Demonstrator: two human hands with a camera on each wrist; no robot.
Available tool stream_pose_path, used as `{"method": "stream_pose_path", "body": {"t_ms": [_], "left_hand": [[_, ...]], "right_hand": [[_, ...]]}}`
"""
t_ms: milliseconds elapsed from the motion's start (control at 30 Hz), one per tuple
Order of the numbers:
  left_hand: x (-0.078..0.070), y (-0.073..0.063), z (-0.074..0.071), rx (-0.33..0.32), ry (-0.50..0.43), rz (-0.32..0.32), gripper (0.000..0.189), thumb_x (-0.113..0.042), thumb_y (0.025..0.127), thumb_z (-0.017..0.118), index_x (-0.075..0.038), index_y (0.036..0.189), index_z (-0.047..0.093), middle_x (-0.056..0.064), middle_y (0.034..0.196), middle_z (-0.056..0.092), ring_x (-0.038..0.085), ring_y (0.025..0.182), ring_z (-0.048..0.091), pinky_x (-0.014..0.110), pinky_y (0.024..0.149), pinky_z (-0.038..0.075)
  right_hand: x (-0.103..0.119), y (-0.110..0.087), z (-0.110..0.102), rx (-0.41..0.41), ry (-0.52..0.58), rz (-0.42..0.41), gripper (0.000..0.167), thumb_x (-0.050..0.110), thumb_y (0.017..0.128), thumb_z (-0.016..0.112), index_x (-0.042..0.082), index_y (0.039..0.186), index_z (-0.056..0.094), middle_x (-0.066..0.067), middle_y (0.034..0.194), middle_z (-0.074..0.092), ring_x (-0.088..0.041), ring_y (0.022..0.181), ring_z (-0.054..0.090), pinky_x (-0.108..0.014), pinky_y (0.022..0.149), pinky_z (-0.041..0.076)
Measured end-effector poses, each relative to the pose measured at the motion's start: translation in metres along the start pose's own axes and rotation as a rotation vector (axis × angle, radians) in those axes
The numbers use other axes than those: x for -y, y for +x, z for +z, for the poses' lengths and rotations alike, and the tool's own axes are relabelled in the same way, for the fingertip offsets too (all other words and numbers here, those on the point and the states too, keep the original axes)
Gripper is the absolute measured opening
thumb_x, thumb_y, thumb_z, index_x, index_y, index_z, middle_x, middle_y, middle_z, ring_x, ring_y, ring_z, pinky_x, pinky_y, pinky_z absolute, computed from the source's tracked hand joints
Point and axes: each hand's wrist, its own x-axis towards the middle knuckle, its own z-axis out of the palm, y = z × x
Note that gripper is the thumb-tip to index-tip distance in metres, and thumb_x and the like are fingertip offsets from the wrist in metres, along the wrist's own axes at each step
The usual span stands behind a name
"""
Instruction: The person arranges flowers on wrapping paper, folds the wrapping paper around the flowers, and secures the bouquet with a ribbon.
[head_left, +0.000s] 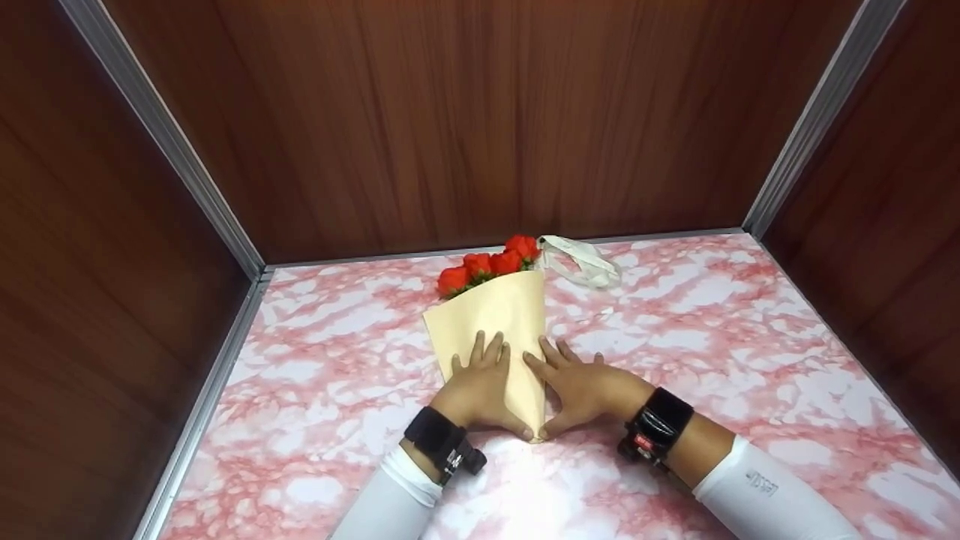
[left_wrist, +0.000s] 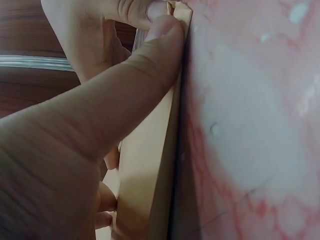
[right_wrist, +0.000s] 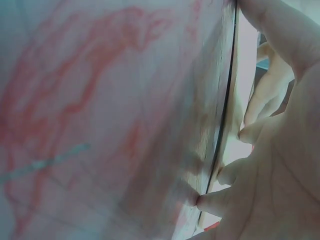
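Note:
A cream paper cone [head_left: 491, 307] lies on the table, wrapped round several red roses [head_left: 478, 265] that show at its wide far end. My left hand [head_left: 478, 390] rests on the cone's front, fingers spread and pointing away from me. Along the right edge of the paper lies my right hand [head_left: 589, 386], its fingertips touching that edge. Both thumbs meet at the cone's narrow near tip. In the left wrist view, the left thumb [left_wrist: 145, 65] presses against the folded tip. The right wrist view shows right-hand fingers [right_wrist: 215, 202] along the paper's side. The stems are hidden inside.
Beside the roses, a loose loop of pale ribbon [head_left: 602, 276] lies on the pink-and-white marbled table [head_left: 337, 420]. Dark wood-grain panels [head_left: 487, 127] enclose the back and both sides, with metal strips [head_left: 187, 172] along their corners.

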Motion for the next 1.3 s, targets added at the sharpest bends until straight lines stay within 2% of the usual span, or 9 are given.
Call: {"method": "stream_pose_path", "body": {"t_ms": [200, 500, 633, 733, 867, 1000, 1133, 1300], "left_hand": [[0.000, 0.000, -0.001, 0.006, 0.012, -0.006, 0.162, -0.088, 0.063, 0.094, -0.005, 0.181, 0.019, 0.014, 0.193, 0.007, 0.045, 0.179, -0.002, 0.083, 0.134, 0.020], [-0.001, 0.001, -0.002, 0.008, 0.025, -0.004, 0.162, -0.088, 0.064, 0.094, -0.006, 0.181, 0.019, 0.013, 0.193, 0.007, 0.045, 0.179, -0.002, 0.082, 0.134, 0.021], [-0.001, 0.001, -0.001, 0.003, 0.029, -0.009, 0.162, -0.088, 0.063, 0.094, -0.006, 0.181, 0.020, 0.013, 0.193, 0.007, 0.044, 0.179, -0.002, 0.081, 0.134, 0.021], [-0.003, 0.001, 0.000, 0.000, 0.028, -0.010, 0.163, -0.088, 0.062, 0.095, -0.005, 0.181, 0.020, 0.013, 0.193, 0.008, 0.044, 0.179, -0.001, 0.081, 0.134, 0.021], [-0.004, 0.000, 0.000, -0.003, 0.033, -0.005, 0.164, -0.089, 0.061, 0.095, -0.005, 0.181, 0.020, 0.013, 0.193, 0.008, 0.046, 0.179, 0.000, 0.082, 0.133, 0.022], [-0.004, -0.002, -0.002, -0.009, 0.048, 0.010, 0.161, -0.090, 0.062, 0.094, -0.013, 0.183, 0.020, 0.015, 0.193, 0.008, 0.047, 0.178, -0.001, 0.085, 0.131, 0.022], [-0.004, -0.004, -0.004, -0.016, 0.046, 0.029, 0.150, -0.090, 0.066, 0.090, -0.022, 0.183, 0.024, 0.015, 0.193, 0.007, 0.049, 0.178, -0.002, 0.088, 0.129, 0.022], [-0.004, -0.004, -0.003, -0.016, 0.005, 0.021, 0.135, -0.086, 0.076, 0.087, -0.024, 0.181, 0.030, 0.015, 0.193, 0.008, 0.049, 0.178, -0.003, 0.091, 0.126, 0.023]], "right_hand": [[0.001, 0.000, 0.001, 0.005, -0.003, 0.008, 0.145, 0.083, 0.077, 0.089, 0.024, 0.184, 0.012, -0.019, 0.191, -0.007, -0.055, 0.175, -0.001, -0.099, 0.119, 0.015], [0.002, 0.002, 0.002, -0.004, 0.005, 0.021, 0.145, 0.081, 0.075, 0.092, 0.024, 0.184, 0.015, -0.021, 0.191, -0.003, -0.055, 0.175, -0.001, -0.099, 0.119, 0.014], [0.001, 0.000, 0.004, -0.020, 0.006, 0.014, 0.150, 0.079, 0.075, 0.093, 0.014, 0.184, 0.013, -0.023, 0.191, 0.000, -0.055, 0.176, 0.003, -0.099, 0.118, 0.018], [0.002, -0.005, 0.004, -0.037, 0.010, 0.023, 0.151, 0.078, 0.077, 0.092, 0.006, 0.182, 0.012, -0.021, 0.191, 0.001, -0.051, 0.177, 0.006, -0.096, 0.121, 0.021], [0.006, -0.013, 0.004, -0.061, -0.024, 0.029, 0.129, 0.074, 0.091, 0.083, 0.000, 0.179, 0.024, -0.020, 0.191, 0.012, -0.049, 0.176, 0.017, -0.089, 0.126, 0.027], [0.011, -0.017, 0.005, -0.095, -0.091, 0.005, 0.104, 0.068, 0.102, 0.073, -0.002, 0.173, 0.040, -0.021, 0.187, 0.027, -0.051, 0.171, 0.030, -0.090, 0.122, 0.032], [0.011, -0.014, 0.006, -0.122, -0.146, 0.001, 0.096, 0.067, 0.106, 0.068, -0.001, 0.170, 0.046, -0.020, 0.185, 0.035, -0.052, 0.168, 0.036, -0.092, 0.120, 0.033], [0.006, -0.005, 0.003, -0.163, -0.183, 0.005, 0.093, 0.068, 0.107, 0.066, 0.000, 0.168, 0.050, -0.019, 0.179, 0.044, -0.052, 0.164, 0.043, -0.092, 0.118, 0.036]]}}
